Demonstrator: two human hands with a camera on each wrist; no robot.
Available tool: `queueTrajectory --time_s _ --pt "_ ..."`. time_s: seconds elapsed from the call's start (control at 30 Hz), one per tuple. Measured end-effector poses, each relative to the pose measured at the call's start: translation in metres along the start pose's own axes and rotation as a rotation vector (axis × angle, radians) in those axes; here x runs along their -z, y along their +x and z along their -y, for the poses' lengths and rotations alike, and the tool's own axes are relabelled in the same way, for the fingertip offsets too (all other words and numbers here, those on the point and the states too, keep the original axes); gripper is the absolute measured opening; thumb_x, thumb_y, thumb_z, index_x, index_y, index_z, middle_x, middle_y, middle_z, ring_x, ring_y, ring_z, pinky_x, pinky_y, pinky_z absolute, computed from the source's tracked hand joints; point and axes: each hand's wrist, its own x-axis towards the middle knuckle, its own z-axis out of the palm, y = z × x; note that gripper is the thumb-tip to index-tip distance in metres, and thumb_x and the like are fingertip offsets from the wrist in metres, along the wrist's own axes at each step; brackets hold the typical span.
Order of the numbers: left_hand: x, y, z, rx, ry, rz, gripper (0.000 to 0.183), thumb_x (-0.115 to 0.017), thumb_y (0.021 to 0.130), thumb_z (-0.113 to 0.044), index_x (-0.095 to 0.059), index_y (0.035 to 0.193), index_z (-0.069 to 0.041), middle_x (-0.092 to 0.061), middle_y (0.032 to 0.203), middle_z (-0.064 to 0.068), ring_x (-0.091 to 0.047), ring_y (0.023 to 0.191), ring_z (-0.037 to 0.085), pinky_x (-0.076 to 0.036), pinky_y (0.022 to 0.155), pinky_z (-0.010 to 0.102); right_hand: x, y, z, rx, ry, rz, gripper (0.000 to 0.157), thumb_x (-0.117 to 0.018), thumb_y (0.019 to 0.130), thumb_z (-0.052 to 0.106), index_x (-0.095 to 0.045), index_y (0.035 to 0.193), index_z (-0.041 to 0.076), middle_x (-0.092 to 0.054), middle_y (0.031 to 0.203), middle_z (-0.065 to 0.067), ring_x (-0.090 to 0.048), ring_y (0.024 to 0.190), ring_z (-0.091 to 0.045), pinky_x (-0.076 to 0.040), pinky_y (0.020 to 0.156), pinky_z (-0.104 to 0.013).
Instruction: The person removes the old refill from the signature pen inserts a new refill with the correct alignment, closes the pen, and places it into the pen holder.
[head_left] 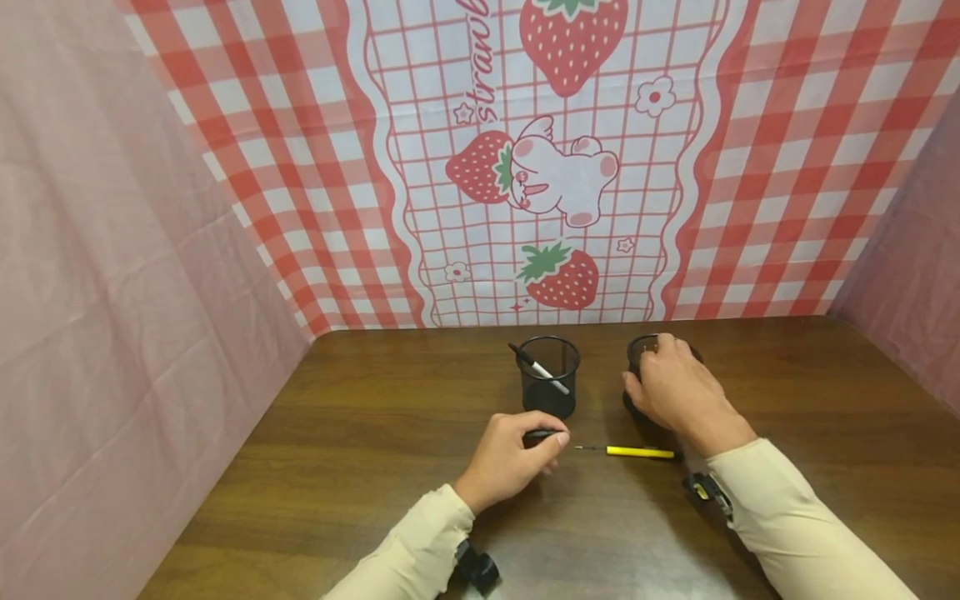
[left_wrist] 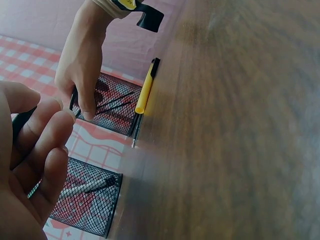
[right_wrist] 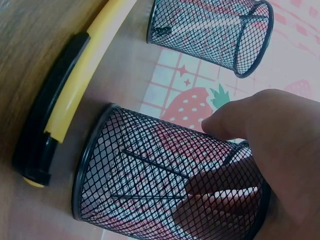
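My left hand (head_left: pixel 510 458) pinches a small black pen part (head_left: pixel 542 434) between thumb and fingers, which hide most of it. Just right of it on the table lies a yellow pen (head_left: pixel 640 452), its thin refill (head_left: pixel 589 448) sticking out of the barrel toward the left. My right hand (head_left: pixel 678 387) reaches over the rim of the right black mesh pen holder (right_wrist: pixel 130 175). Through the mesh its fingers show inside, extended downward, while the thumb stays outside near the rim. Thin dark sticks (right_wrist: pixel 155 163) stand inside, in line with the fingertips.
A second black mesh pen holder (head_left: pixel 550 404) stands left of the first, with a black-and-white marker (head_left: pixel 542 369) leaning in it. The wooden table (head_left: pixel 360 433) ends at a red-checked strawberry cloth (head_left: pixel 562 167). Pink cloth (head_left: pixel 135 292) hangs along the left side.
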Motion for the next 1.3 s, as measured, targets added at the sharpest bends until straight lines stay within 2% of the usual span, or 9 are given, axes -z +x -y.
queueTrajectory --time_s 0.2,0.33,0.53,0.7,0.9,1.13,1.3 --pt "0.0 0.0 0.0 -0.007 -0.003 0.005 0.005 -0.068 0.092 -0.001 -0.072 0.093 0.002 -0.067 0.063 0.012 -0.066 0.054 0.019 -0.055 0.051 0.02 0.0 0.0 -0.002 0.015 -0.006 -0.021 0.037 -0.07 0.088 0.024 -0.066 0.075 -0.01 -0.055 0.083 -0.031 -0.059 0.079 -0.049 -0.053 0.066 -0.062" --pt "-0.002 0.001 0.008 -0.009 0.003 0.011 0.006 -0.068 0.092 0.0 -0.072 0.094 0.004 -0.068 0.064 0.013 -0.066 0.054 0.018 -0.055 0.051 0.02 0.0 0.0 -0.002 0.03 -0.007 -0.024 0.036 -0.071 0.087 0.024 -0.066 0.074 -0.008 -0.057 0.082 -0.03 -0.06 0.079 -0.05 -0.053 0.066 -0.062" --pt "-0.007 0.002 0.032 0.005 0.022 0.018 0.005 -0.07 0.093 -0.007 -0.074 0.095 -0.005 -0.069 0.065 0.004 -0.064 0.054 0.007 -0.056 0.051 0.022 0.002 0.001 -0.003 0.032 -0.022 0.002 0.036 -0.071 0.088 0.025 -0.067 0.072 -0.007 -0.058 0.081 -0.03 -0.061 0.077 -0.05 -0.053 0.065 -0.062" --pt "-0.006 0.001 0.036 -0.005 0.002 0.026 0.008 -0.071 0.095 -0.014 -0.075 0.096 -0.008 -0.069 0.066 0.0 -0.065 0.055 0.004 -0.057 0.051 0.024 0.003 0.001 -0.003 0.009 -0.03 0.048 0.038 -0.069 0.089 0.027 -0.068 0.075 -0.009 -0.059 0.085 -0.032 -0.061 0.081 -0.051 -0.053 0.069 -0.062" --pt "-0.007 0.001 0.03 0.013 0.014 0.015 0.005 -0.071 0.093 -0.008 -0.075 0.095 -0.007 -0.069 0.065 0.004 -0.064 0.054 0.008 -0.056 0.05 0.022 0.004 0.002 -0.003 0.01 -0.051 0.075 0.039 -0.068 0.09 0.027 -0.068 0.074 -0.009 -0.059 0.082 -0.032 -0.062 0.078 -0.049 -0.054 0.068 -0.061" --pt "-0.003 0.0 0.001 0.02 -0.005 0.019 0.004 -0.069 0.092 0.0 -0.073 0.093 0.001 -0.068 0.065 0.013 -0.063 0.054 0.005 -0.057 0.052 0.021 0.007 0.003 -0.004 0.01 -0.033 0.093 0.038 -0.069 0.09 0.026 -0.064 0.066 -0.003 -0.061 0.07 -0.025 -0.063 0.068 -0.047 -0.054 0.062 -0.06" --pt "-0.002 -0.001 -0.001 0.026 -0.016 0.028 0.005 -0.069 0.092 0.0 -0.072 0.093 0.002 -0.069 0.067 0.015 -0.062 0.055 0.002 -0.057 0.052 0.022 0.009 0.004 -0.004 -0.005 -0.038 0.129 0.038 -0.067 0.09 0.027 -0.065 0.066 -0.003 -0.063 0.07 -0.025 -0.064 0.067 -0.047 -0.054 0.062 -0.06"
